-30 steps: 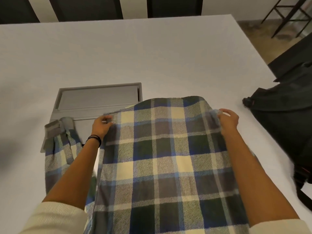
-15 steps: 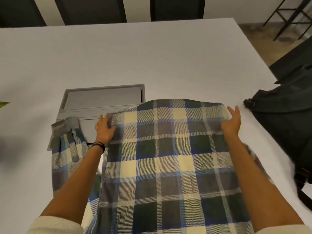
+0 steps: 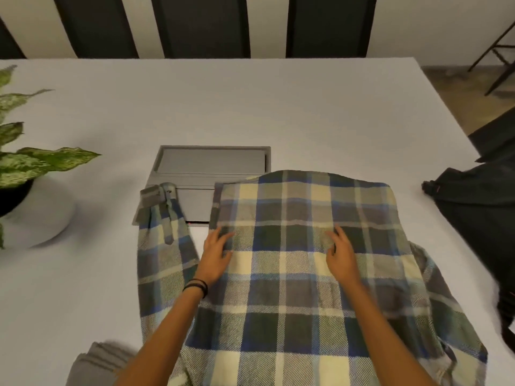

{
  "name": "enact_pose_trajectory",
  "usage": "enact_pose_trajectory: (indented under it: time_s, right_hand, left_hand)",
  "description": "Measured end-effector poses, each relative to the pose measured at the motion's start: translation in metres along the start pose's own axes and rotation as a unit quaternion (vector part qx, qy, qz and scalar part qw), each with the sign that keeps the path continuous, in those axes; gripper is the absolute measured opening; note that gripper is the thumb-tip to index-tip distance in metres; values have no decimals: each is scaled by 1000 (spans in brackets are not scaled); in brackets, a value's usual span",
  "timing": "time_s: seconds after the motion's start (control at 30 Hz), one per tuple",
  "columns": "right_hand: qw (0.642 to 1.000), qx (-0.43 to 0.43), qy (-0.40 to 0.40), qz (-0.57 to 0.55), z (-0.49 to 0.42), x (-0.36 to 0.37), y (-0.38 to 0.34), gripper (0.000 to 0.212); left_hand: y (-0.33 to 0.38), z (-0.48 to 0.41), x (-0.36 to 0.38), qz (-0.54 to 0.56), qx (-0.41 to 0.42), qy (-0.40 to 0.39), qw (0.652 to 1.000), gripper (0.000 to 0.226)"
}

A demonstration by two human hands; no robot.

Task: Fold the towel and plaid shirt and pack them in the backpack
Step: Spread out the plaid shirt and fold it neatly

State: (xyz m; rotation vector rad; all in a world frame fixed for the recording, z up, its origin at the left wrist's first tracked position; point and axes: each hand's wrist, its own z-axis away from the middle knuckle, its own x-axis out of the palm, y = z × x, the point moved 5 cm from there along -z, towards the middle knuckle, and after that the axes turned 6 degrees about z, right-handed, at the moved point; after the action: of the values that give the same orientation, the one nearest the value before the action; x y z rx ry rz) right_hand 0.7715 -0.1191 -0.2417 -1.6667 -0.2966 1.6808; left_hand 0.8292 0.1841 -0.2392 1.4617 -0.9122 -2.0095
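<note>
Head view: the plaid shirt (image 3: pixel 292 316) is pressed flat by the left grip (image 3: pixel 216 254) and right grip (image 3: pixel 341 254), both spread open, and its loose sleeve (image 3: pixel 161 260) lies just beside the left one.

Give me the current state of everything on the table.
plaid shirt, spread flat, not yet folded, far edge overlapping the grey box.
left hand, flat on the shirt, fingers straight.
right hand, flat on the shirt, fingers relaxed.
towel, lying at the near-left edge, partly out of view.
backpack, at the right edge, open or zipped unclear.
potted plant, upright.
</note>
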Motion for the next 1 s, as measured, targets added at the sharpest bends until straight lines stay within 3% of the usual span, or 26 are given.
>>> enact_pose_trajectory:
  time_s: [0.3,0.63,0.77,1.0]
  right_hand:
    - [992,-12,-109,67,41,53,-29,51]
    - [984,-12,-132,118,40,73,-59,45]
    - [984,2,-121,129,32,76,-65,42]
    - [996,21,-32,81,9,70,-95,35]
  left_hand:
    - [-32,60,-8,8,-61,-31,998,51]
    - [-50,83,-25,74,-60,-77,992,49]
    - [-54,78,-32,119,-67,-81,987,49]
    - [-67,64,-39,222,-131,-81,963,44]
